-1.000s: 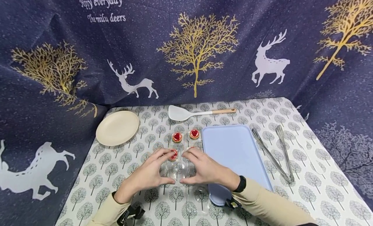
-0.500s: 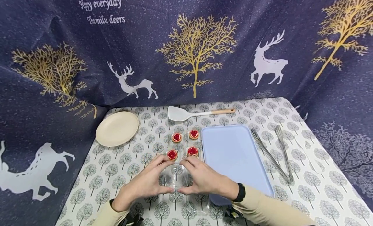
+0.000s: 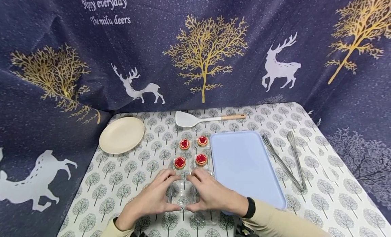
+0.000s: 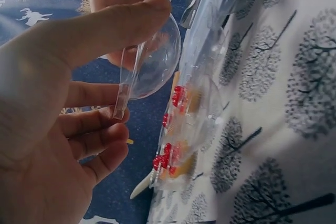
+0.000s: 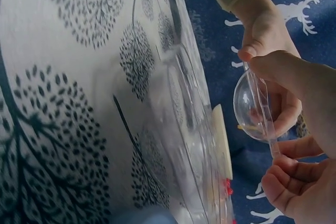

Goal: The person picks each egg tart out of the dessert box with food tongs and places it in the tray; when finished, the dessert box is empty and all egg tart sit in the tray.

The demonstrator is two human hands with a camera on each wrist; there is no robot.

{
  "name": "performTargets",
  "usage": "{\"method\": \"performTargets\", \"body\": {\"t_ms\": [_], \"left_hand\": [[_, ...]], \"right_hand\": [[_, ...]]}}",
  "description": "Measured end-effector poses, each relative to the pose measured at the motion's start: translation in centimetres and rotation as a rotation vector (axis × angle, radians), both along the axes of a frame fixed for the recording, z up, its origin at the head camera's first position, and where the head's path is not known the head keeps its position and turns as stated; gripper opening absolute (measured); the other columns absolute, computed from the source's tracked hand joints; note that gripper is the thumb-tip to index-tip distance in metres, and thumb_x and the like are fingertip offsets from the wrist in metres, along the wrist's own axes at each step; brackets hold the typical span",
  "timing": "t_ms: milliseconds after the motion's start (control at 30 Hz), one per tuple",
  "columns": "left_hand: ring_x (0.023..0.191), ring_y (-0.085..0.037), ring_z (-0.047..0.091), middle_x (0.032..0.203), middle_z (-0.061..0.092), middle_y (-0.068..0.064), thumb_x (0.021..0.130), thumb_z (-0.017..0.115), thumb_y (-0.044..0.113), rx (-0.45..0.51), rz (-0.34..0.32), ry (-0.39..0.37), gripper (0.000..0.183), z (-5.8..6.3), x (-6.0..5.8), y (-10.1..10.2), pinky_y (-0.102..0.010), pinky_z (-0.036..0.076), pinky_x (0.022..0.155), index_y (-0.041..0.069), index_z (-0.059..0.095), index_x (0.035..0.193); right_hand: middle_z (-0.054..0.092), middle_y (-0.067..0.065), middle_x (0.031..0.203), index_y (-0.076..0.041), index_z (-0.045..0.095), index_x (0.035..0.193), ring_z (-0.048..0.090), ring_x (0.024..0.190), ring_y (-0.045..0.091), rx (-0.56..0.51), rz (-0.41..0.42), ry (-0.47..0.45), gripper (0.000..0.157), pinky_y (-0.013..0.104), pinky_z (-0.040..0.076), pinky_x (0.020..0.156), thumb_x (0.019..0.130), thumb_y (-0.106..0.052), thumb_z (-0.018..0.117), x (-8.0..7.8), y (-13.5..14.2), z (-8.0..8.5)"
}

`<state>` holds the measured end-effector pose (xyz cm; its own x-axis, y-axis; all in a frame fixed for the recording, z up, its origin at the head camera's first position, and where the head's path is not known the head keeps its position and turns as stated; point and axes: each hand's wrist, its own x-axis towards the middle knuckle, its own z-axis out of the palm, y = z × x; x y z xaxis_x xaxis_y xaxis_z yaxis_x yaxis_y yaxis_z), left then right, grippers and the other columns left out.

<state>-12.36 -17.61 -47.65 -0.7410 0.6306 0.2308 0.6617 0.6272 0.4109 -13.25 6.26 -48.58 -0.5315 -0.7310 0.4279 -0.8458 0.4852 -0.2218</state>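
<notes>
Both hands hold a small clear plastic dome [image 3: 182, 193] with a flat rim, from opposite sides, above the table. My left hand [image 3: 154, 194] pinches the rim between thumb and fingers, as the left wrist view shows. On the other side my right hand [image 3: 212, 194] pinches the same dome [image 5: 249, 106]. Beyond the fingertips several small tarts with red topping sit in clear plastic packs, among them a front left tart [image 3: 180, 162] and a front right tart [image 3: 201, 159]. The clear packaging [image 5: 181, 135] stretches under and in front of the hands; its edges are hard to make out.
Just right of the packs lies a light blue tray [image 3: 244, 162]. Metal tongs [image 3: 287, 169] lie beyond it. A cream plate [image 3: 122, 135] stands at the back left, and a white spatula [image 3: 187, 119] with a wooden handle end lies along the back.
Both hands have drawn back toward the person with the clear dome between them. The two front tarts, partly covered by the fingers before, now show fully.
</notes>
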Motion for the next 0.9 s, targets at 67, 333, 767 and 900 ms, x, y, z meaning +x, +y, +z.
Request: {"method": "performTargets", "body": {"t_ms": [67,333,767,900], "left_hand": [[0.118,-0.011,0.046,0.126,0.051,0.003,0.055,0.091,0.047,0.001,0.001,0.002,0.086,-0.3,0.3,-0.2,-0.038,0.051,0.101,0.012,0.059,0.126],[0.117,-0.009,0.047,0.126,0.052,0.002,0.057,0.090,0.048,-0.005,0.008,-0.036,0.083,-1.2,1.4,-0.5,-0.036,0.053,0.098,0.013,0.059,0.126],[0.112,-0.006,0.050,0.124,0.050,0.013,0.055,0.089,0.050,-0.047,0.030,-0.102,0.084,-1.9,2.3,-0.6,-0.037,0.053,0.098,0.016,0.058,0.126],[0.113,-0.006,0.049,0.124,0.049,0.013,0.055,0.089,0.050,-0.050,0.035,-0.106,0.083,-2.1,2.4,-0.5,-0.038,0.053,0.098,0.017,0.058,0.125]], "right_hand": [[0.051,0.002,0.108,-0.002,0.057,0.117,0.050,0.099,0.013,0.022,-0.013,-0.003,0.081,0.019,0.053,0.087,0.066,-0.059,0.081,0.3,-0.2,-0.1],[0.055,0.001,0.106,-0.002,0.060,0.115,0.052,0.097,0.012,0.075,0.001,0.011,0.081,0.020,0.052,0.088,0.065,-0.063,0.079,1.0,-0.7,-0.7],[0.055,-0.002,0.103,-0.003,0.062,0.113,0.052,0.095,0.010,0.098,0.001,0.016,0.079,0.017,0.052,0.086,0.065,-0.063,0.079,1.8,-1.0,-1.7],[0.055,-0.002,0.103,-0.006,0.062,0.112,0.052,0.095,0.009,0.115,-0.016,0.029,0.077,0.017,0.051,0.086,0.064,-0.065,0.078,2.0,-1.0,-1.9]]}}
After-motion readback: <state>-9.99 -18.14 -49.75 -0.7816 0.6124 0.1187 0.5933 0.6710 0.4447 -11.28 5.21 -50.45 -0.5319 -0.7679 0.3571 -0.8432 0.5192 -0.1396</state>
